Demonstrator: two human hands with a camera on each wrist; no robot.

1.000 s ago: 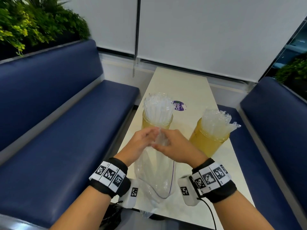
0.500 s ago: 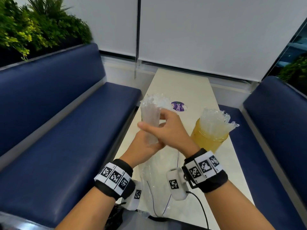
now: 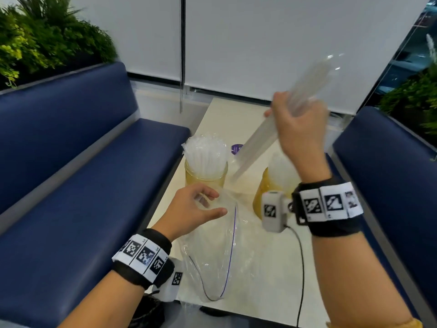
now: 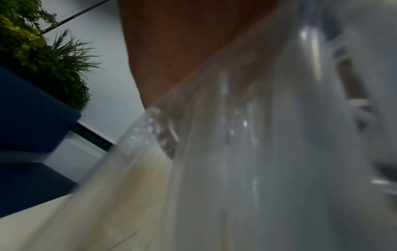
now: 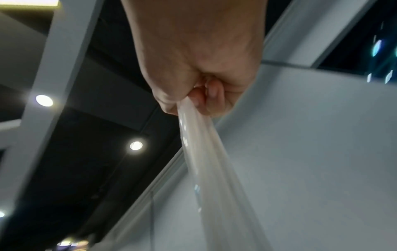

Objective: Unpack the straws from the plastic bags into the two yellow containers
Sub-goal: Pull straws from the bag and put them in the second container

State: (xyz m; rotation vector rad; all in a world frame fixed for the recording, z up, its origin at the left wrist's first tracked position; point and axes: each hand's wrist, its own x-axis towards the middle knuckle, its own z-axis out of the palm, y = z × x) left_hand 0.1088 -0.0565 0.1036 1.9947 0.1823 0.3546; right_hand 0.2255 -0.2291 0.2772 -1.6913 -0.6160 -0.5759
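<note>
My right hand (image 3: 283, 107) is raised above the table and grips a bundle of clear wrapped straws (image 3: 255, 147), which slants from upper right down to lower left. In the right wrist view the straws (image 5: 206, 152) run out of my closed fist (image 5: 204, 95). My left hand (image 3: 216, 202) holds the mouth of a limp clear plastic bag (image 3: 224, 252) that lies on the table. This bag (image 4: 257, 152) fills the left wrist view as a blur. Behind it stand two yellow containers, the left one (image 3: 205, 179) and the right one (image 3: 267, 192), both packed with upright straws (image 3: 204, 155). My right wrist hides part of the right container.
The narrow cream table (image 3: 260, 292) runs between two blue benches, one on the left (image 3: 71, 185) and one on the right (image 3: 390, 174). A purple sticker (image 3: 237, 148) sits behind the containers. A black cable (image 3: 301, 256) hangs from my right wrist camera across the table.
My right hand has pulled the straw bundle out of the bag and lifted it up and to the right. My left hand stayed low at the bag's mouth.
</note>
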